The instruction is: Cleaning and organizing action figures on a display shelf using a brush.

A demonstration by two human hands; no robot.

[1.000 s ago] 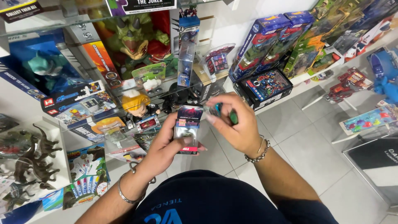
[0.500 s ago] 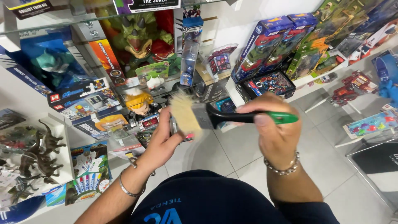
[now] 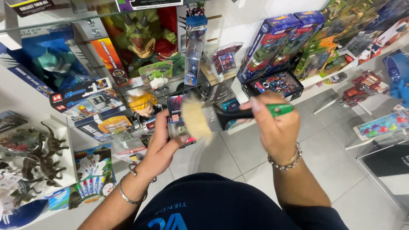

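My left hand (image 3: 159,147) grips a small carded toy package (image 3: 175,111) and holds it upright in front of me. My right hand (image 3: 277,127) is closed around the green and black handle of a paintbrush (image 3: 247,113). The brush's pale bristles (image 3: 195,120) lie blurred across the front of the package. Both wrists wear bracelets. Glass shelves full of boxed toys stand just beyond my hands.
A boxed green monster figure (image 3: 142,36) and other toy boxes fill the glass shelves ahead. Plastic dinosaurs (image 3: 36,157) stand on a white shelf at left. Blue toy car boxes (image 3: 272,44) lean on the right shelf. Grey floor tiles (image 3: 324,162) lie below.
My right hand turned the brush from a tucked grip to bristles out, then swept them left and down over the package. My left hand kept holding the package.
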